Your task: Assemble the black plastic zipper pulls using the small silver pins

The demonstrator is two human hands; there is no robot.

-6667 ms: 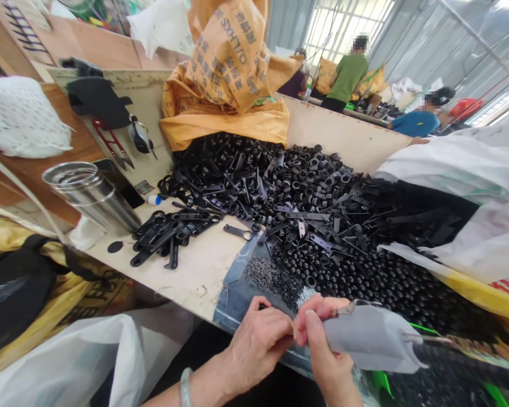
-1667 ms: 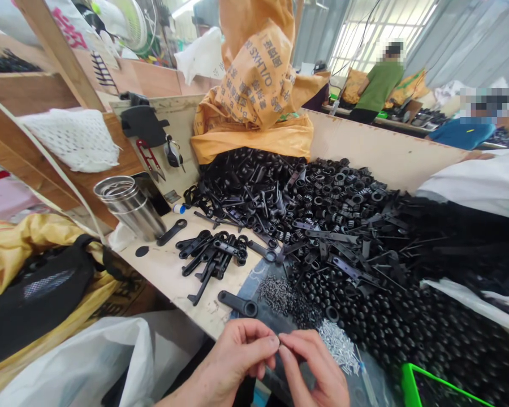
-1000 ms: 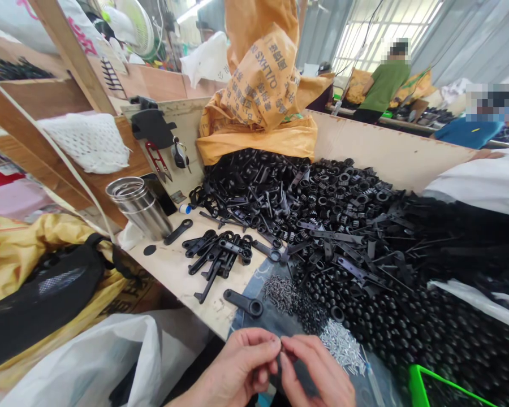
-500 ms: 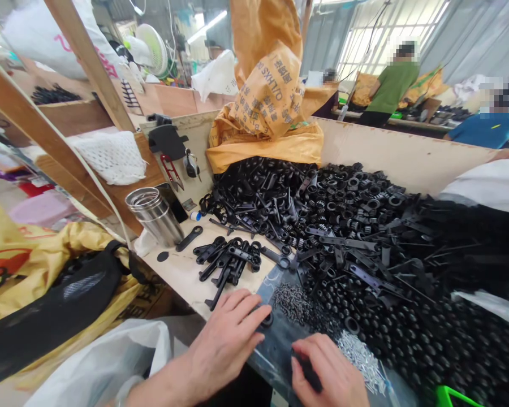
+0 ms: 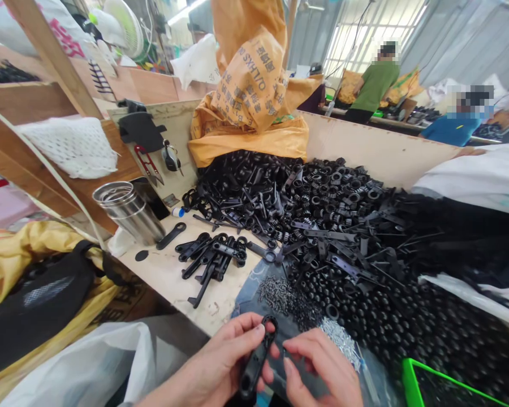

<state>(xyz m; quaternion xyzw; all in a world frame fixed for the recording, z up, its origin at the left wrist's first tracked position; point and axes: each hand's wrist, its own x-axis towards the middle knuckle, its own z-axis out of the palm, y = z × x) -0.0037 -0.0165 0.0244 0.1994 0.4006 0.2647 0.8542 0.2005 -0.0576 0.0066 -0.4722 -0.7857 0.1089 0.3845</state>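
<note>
My left hand (image 5: 231, 353) grips a black plastic lever with a ring end (image 5: 257, 359), its ring pointing up and away from me. Close on its right, my right hand (image 5: 322, 362) pinches with thumb and index finger; a tiny dark piece seems to sit at the tips, too small to name. Beyond the hands lies a heap of small dark screws (image 5: 275, 295). Silvery pins (image 5: 341, 338) are piled just past my right hand. Several similar black levers (image 5: 214, 254) lie stacked on the wooden tabletop to the left.
A large mound of black plastic parts (image 5: 322, 209) fills the back and right, below an orange sack (image 5: 250, 113). A steel flask (image 5: 129, 212) stands at the left. A green-rimmed tray (image 5: 411, 379) sits at lower right. Two people (image 5: 375, 85) are in the background.
My left hand has turned up and now holds the lever in sight. My right hand has gone from gripping a black part to pinching near the ring. The view has shifted right.
</note>
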